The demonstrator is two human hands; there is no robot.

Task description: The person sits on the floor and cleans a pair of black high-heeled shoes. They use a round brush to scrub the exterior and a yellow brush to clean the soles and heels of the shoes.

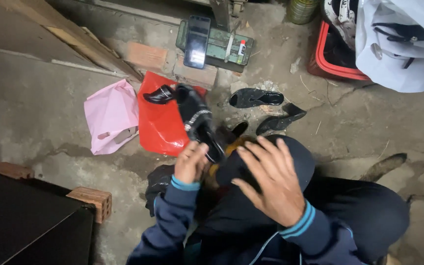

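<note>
Shoe point(199, 122) toe behind left hand point(191, 164), right hand point(271, 179) fingers spread

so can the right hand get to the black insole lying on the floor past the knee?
Probably yes. The right hand rests open on the knee, holding nothing, and bare concrete lies between it and the black insole; likely a forward lean.

the person wears a dark navy jacket; each sleeve ends in a ribbed cuff with light blue stripes. left hand point(191, 163) and right hand point(269, 178) are bare. trousers are dark.
</note>
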